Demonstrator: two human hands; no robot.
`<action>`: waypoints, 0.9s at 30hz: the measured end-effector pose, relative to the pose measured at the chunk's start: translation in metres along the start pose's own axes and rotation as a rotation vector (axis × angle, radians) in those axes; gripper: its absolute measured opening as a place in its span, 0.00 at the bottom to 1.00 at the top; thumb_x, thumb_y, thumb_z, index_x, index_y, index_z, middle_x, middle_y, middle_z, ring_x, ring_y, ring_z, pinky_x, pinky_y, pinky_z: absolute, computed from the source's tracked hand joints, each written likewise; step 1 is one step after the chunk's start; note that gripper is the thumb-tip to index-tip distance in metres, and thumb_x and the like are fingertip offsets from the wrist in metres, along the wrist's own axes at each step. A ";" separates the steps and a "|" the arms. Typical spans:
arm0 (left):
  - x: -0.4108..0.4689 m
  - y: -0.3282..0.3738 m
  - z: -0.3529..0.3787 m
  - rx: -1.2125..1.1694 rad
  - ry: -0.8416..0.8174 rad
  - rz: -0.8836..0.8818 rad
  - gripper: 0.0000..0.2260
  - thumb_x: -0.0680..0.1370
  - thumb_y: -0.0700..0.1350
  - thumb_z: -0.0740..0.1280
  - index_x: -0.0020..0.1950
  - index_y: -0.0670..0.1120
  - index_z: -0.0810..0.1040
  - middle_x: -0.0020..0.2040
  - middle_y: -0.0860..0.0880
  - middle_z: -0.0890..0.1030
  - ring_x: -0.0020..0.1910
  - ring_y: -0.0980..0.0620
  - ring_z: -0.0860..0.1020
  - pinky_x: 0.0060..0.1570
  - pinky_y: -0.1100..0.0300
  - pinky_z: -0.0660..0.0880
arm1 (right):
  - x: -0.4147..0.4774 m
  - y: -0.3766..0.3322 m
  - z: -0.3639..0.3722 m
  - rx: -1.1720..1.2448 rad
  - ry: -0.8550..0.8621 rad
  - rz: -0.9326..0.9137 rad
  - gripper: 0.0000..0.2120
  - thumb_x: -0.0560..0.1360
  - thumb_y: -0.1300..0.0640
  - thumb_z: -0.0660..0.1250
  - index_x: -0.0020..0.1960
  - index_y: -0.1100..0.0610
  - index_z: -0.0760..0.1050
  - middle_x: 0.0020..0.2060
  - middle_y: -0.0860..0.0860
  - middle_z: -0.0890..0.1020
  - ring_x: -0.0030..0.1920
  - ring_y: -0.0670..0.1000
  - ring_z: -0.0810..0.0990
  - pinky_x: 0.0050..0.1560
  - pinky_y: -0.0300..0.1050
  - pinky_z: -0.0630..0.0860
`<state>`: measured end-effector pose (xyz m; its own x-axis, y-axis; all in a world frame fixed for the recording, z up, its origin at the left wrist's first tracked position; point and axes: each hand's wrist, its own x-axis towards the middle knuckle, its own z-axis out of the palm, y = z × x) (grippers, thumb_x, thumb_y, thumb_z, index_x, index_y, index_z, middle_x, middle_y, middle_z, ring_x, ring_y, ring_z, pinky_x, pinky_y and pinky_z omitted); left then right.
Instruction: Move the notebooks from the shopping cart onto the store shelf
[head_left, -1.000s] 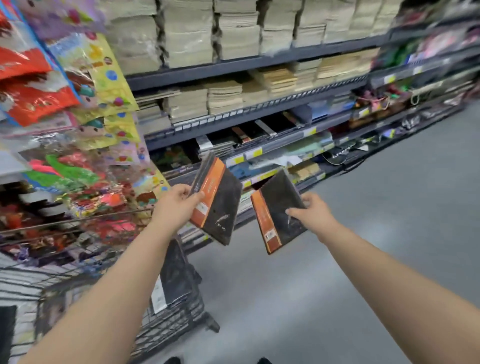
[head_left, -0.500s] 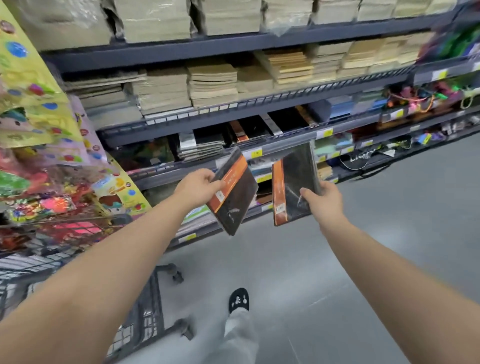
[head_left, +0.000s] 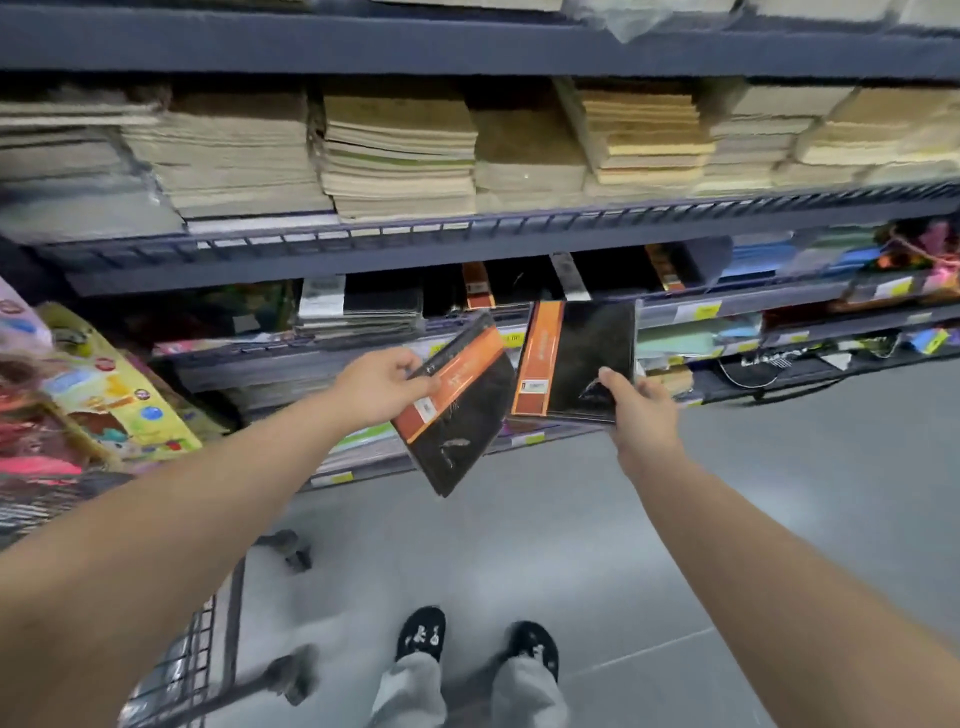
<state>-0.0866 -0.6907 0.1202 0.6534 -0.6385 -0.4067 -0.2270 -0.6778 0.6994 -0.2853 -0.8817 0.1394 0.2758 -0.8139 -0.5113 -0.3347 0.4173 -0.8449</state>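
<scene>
The left hand (head_left: 382, 384) is gripping a tilted black notebook with an orange band (head_left: 457, 405); the right hand (head_left: 636, 405) is gripping an identical upright notebook (head_left: 576, 358), both before the dark metal store shelf (head_left: 467, 249).

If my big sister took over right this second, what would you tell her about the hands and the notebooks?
Left hand: gripping a black notebook with an orange band by its upper corner; it hangs tilted.
Right hand: holding a matching notebook by its lower right corner, close to upright, facing the shelf.
Where things are: both notebooks are in the air in front of the shelf row that already holds the same black-and-orange notebooks. The shopping cart is at lower left.
Done: two notebooks are out of the cart.
Left: lay both on the matching stack, then check the cart; its inside is not visible from here.
</scene>
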 end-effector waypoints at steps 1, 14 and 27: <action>0.004 -0.002 0.001 -0.038 0.013 -0.021 0.15 0.71 0.55 0.71 0.48 0.43 0.78 0.48 0.46 0.84 0.48 0.46 0.81 0.55 0.49 0.75 | 0.006 -0.004 0.005 0.032 -0.035 0.006 0.09 0.71 0.52 0.72 0.43 0.54 0.73 0.50 0.54 0.81 0.52 0.55 0.80 0.56 0.51 0.76; 0.045 -0.027 0.034 -0.390 0.160 -0.167 0.18 0.66 0.50 0.75 0.48 0.39 0.80 0.41 0.48 0.80 0.39 0.51 0.75 0.38 0.59 0.70 | 0.106 -0.019 0.071 0.148 -0.465 0.091 0.09 0.73 0.60 0.70 0.53 0.56 0.77 0.51 0.51 0.83 0.54 0.49 0.81 0.64 0.48 0.71; 0.060 -0.070 0.076 -0.677 0.228 -0.060 0.24 0.59 0.54 0.72 0.48 0.40 0.82 0.43 0.39 0.82 0.38 0.46 0.77 0.40 0.55 0.71 | 0.173 0.024 0.094 -0.304 -0.196 -0.669 0.30 0.68 0.45 0.74 0.66 0.51 0.69 0.55 0.47 0.70 0.50 0.44 0.75 0.55 0.39 0.71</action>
<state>-0.0862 -0.7094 0.0018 0.8021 -0.4649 -0.3749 0.2639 -0.2873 0.9208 -0.1610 -0.9743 0.0159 0.6529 -0.7557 0.0520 -0.2656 -0.2926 -0.9186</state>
